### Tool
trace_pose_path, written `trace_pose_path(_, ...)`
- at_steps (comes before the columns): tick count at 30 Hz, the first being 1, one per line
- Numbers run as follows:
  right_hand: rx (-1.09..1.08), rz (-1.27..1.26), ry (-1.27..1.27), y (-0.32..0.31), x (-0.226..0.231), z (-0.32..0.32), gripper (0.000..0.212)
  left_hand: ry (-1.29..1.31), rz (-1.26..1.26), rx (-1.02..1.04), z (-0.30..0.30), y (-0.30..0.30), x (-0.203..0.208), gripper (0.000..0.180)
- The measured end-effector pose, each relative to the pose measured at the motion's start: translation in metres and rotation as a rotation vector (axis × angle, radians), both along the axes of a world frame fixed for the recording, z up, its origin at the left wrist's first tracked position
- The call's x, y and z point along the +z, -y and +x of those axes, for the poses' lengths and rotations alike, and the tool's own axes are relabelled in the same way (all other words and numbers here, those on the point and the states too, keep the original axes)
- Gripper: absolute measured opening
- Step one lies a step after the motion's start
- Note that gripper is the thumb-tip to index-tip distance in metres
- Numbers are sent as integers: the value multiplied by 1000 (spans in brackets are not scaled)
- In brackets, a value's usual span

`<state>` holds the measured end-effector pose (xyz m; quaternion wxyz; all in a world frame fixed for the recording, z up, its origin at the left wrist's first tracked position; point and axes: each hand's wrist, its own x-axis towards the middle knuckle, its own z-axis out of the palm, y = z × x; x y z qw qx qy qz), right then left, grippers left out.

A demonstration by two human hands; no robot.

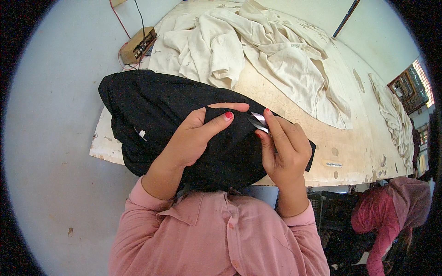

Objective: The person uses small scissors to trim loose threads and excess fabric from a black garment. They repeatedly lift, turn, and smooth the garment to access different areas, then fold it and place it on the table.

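Observation:
A black cloth garment [152, 99] lies bunched over the near edge of the table and hangs toward my body. My left hand [193, 138] pinches a fold of it between thumb and forefinger. Just right of that fold, my right hand [289, 152] grips small silver thread snips [260, 122]. Their blades point left, close to the pinched cloth; whether they touch it I cannot tell. A small white patch [142, 134] shows on the garment's left part.
Crumpled cream cloth [207, 46] covers the table's far side. More pale cloth [391, 115] lies along the right edge. A brown box with wires [138, 45] stands at the back left. Another person in a dark pink top [380, 207] bends down at the lower right, beside dark crates [334, 211].

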<state>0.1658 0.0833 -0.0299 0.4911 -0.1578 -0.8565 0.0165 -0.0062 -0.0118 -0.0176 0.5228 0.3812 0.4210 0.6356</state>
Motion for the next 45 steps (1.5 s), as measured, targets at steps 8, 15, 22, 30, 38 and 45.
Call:
trace_pose_path(8, -31, 110, 11, -4, 0, 0, 42, -36, -15, 1, -1, -2, -2, 27)
trace_pose_path(15, -65, 182, 19, -8, -3, -1, 39, -72, -14, 25, 0, -4, -1, 27)
trace_pose_path(22, -59, 181, 26, -11, -4, -2, 36, -94, -16, 24, -1, -7, -5, 27)
trace_pose_path(30, 318, -561, -75, -25, -11, -4, 48, -12, -50, -33, -1, -9, -5, 28)
trace_pose_path(38, 642, -1101, 290, -62, -20, 39, 25, -129, 64, 418, -70, -12, 1, 30)
trace_pose_path(45, 566, -1289, 140, -72, -32, 64, 20, -198, 65, 671, -118, 16, 14, 29)
